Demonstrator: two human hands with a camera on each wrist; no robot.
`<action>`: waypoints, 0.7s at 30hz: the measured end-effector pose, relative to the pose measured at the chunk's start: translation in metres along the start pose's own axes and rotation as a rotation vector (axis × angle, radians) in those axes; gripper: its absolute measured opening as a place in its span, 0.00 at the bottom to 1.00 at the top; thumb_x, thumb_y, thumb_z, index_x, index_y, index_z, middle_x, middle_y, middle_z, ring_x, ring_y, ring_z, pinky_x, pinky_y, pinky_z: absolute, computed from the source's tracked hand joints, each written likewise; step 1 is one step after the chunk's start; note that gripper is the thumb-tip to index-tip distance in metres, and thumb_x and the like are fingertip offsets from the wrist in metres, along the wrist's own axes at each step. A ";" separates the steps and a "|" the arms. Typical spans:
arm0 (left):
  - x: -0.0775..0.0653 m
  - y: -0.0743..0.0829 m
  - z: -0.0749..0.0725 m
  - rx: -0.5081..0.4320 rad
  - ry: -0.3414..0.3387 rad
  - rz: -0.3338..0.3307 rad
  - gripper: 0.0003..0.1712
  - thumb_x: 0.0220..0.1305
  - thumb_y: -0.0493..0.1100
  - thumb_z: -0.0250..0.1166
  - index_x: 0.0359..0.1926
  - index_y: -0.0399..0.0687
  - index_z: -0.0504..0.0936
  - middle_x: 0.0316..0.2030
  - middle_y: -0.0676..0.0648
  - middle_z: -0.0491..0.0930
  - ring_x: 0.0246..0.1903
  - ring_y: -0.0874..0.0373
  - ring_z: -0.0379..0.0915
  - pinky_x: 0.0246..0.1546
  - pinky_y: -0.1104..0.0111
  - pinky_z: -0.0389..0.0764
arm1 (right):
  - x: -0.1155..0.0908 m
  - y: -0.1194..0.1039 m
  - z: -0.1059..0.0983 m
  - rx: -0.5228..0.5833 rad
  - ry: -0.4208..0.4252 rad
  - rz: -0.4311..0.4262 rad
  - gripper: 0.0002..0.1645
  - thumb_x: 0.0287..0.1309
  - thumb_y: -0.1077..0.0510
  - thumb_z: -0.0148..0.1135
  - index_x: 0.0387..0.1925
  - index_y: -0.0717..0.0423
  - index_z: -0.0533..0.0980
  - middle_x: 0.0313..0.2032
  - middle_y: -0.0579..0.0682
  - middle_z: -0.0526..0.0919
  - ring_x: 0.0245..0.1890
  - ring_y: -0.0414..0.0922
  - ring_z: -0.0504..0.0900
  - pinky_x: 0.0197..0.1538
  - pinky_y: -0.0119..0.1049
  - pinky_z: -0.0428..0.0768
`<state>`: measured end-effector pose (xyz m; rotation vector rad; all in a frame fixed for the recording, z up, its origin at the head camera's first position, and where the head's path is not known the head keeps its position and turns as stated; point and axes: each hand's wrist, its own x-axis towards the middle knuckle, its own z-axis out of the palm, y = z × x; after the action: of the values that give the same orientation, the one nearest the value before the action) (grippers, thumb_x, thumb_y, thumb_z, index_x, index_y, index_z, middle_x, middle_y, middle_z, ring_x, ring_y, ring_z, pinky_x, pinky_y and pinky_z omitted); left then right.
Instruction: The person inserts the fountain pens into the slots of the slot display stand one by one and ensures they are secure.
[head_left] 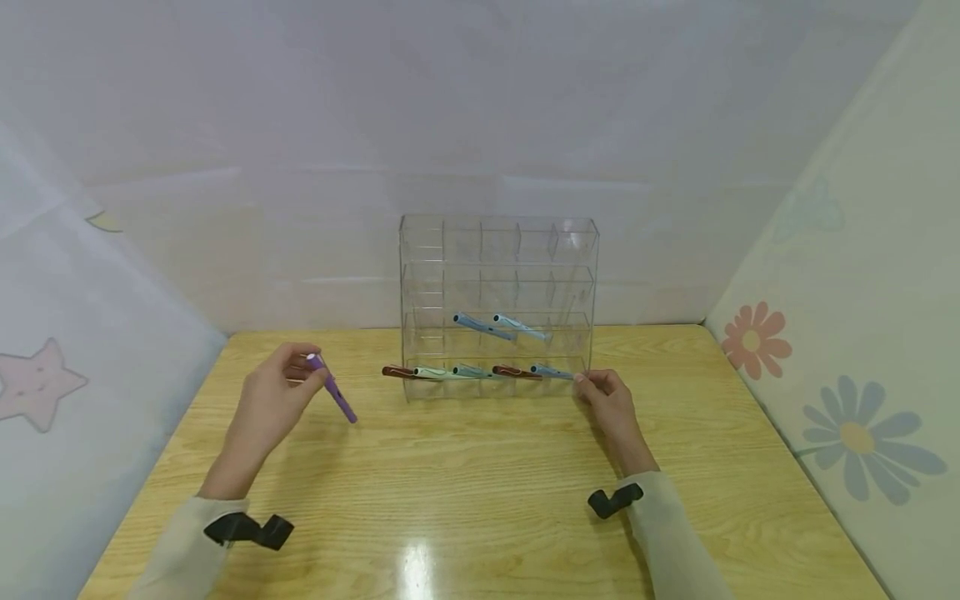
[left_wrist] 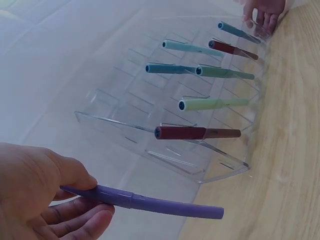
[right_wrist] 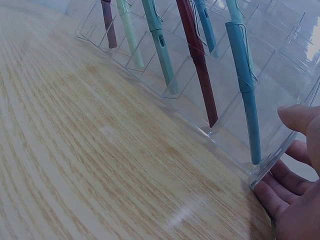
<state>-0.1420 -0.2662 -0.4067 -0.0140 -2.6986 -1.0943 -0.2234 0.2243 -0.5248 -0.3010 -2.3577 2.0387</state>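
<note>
My left hand (head_left: pixel 264 404) pinches a purple pen (head_left: pixel 339 393) by its capped end, above the table left of the rack. In the left wrist view the purple pen (left_wrist: pixel 165 205) points away from the fingers. A clear plastic pen rack (head_left: pixel 498 218) with rows of compartments stands upright at the back. My right hand (head_left: pixel 613 410) grips its lower right corner, thumb in front and fingers around the side. Along the lowest row lean a dark red pen (head_left: pixel 397 372), a pale green pen (head_left: pixel 429 372), a teal pen (head_left: pixel 468 372), another dark red pen (head_left: pixel 513 372) and a blue pen (head_left: pixel 551 372).
One row higher rest a blue pen (head_left: pixel 480 324) and a light blue pen (head_left: pixel 521 325). The wooden table (head_left: pixel 450 483) reaches to a pale cloth backdrop (head_left: pixel 337 167) behind the rack. Printed cloth walls stand on both sides.
</note>
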 end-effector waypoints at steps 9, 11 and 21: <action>0.001 -0.001 -0.008 -0.068 0.115 0.010 0.23 0.79 0.45 0.62 0.68 0.39 0.75 0.55 0.37 0.86 0.47 0.76 0.76 0.42 0.91 0.74 | -0.001 0.000 0.000 -0.002 0.001 -0.013 0.22 0.75 0.48 0.66 0.57 0.59 0.75 0.50 0.43 0.82 0.50 0.43 0.82 0.54 0.29 0.84; 0.002 -0.002 -0.009 -0.084 0.123 -0.002 0.23 0.79 0.45 0.62 0.68 0.41 0.76 0.57 0.37 0.86 0.43 0.84 0.73 0.40 0.89 0.76 | -0.001 0.000 0.000 0.000 0.002 -0.012 0.21 0.75 0.48 0.67 0.57 0.59 0.75 0.49 0.43 0.82 0.49 0.43 0.82 0.54 0.30 0.84; 0.004 -0.004 -0.015 -0.130 0.179 -0.052 0.23 0.78 0.45 0.63 0.68 0.42 0.76 0.60 0.39 0.80 0.41 0.87 0.72 0.38 0.88 0.78 | -0.001 0.000 0.000 0.001 0.004 -0.013 0.21 0.74 0.50 0.67 0.56 0.59 0.75 0.47 0.43 0.82 0.48 0.43 0.82 0.52 0.30 0.84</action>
<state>-0.1433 -0.2799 -0.3977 0.1272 -2.4798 -1.2219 -0.2222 0.2239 -0.5245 -0.2893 -2.3503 2.0313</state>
